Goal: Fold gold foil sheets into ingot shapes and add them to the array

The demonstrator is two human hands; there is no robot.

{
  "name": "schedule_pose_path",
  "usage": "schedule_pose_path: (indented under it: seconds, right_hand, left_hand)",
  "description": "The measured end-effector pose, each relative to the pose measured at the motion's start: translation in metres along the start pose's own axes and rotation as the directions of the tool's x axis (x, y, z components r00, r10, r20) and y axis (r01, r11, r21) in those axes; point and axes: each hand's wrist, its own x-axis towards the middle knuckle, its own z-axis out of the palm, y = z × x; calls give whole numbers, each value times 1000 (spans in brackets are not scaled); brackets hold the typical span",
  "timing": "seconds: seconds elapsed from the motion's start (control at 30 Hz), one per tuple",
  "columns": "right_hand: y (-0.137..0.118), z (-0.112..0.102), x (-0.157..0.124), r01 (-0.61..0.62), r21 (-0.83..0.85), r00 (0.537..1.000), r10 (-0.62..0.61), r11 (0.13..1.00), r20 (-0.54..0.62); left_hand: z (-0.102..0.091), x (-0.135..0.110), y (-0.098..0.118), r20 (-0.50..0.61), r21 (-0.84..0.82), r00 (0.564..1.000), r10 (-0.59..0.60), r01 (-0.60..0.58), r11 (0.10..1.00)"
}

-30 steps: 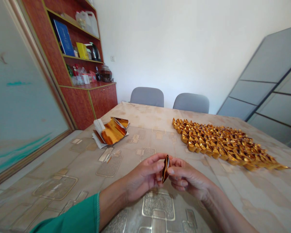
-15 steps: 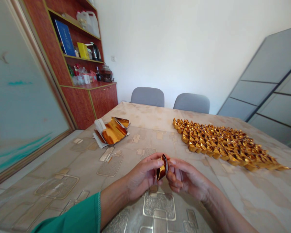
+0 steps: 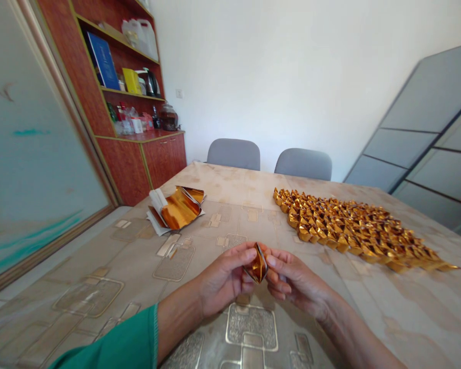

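Note:
A small folded piece of gold foil paper [image 3: 259, 267] is held upright above the table, between my two hands. My left hand [image 3: 226, 274] pinches its left side, thumb over the near face. On its right edge my right hand [image 3: 290, 274] closes, the thumb on top and the other fingers curled beneath. A narrow opening with a pale edge shows along the fold. Many folded gold paper pieces [image 3: 341, 225] stand in tight rows on the right of the table. To the left lies a loose stack of gold foil sheets [image 3: 180, 209] with white backs.
The table [image 3: 130, 266] has a patterned cloth. Two grey chairs [image 3: 233, 154] stand at its far side. A red-brown shelf cabinet [image 3: 123, 159] with bottles and a kettle is at the left, near a frosted glass door [image 3: 34, 154].
The folded foil paper has turned so that its gold inner face shows more. My right thumb has come down onto its right edge; my left hand has barely moved.

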Motion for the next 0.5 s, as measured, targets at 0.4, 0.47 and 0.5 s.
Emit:
schedule_pose_path:
  seconds: [0.4, 0.47, 0.5]
  right_hand:
    - [0, -4, 1, 33, 139, 997, -43, 990, 69]
    - [1, -5, 1, 21, 121, 997, -31, 992, 76]
    - [2, -4, 2, 14, 116, 997, -24, 993, 79]
  left_hand:
    - [-3, 1, 4, 60, -206, 998, -33, 45, 977]
    - [-2, 1, 3, 44, -158, 999, -25, 32, 987]
    - [-2, 1, 2, 31, -127, 999, -22, 25, 992]
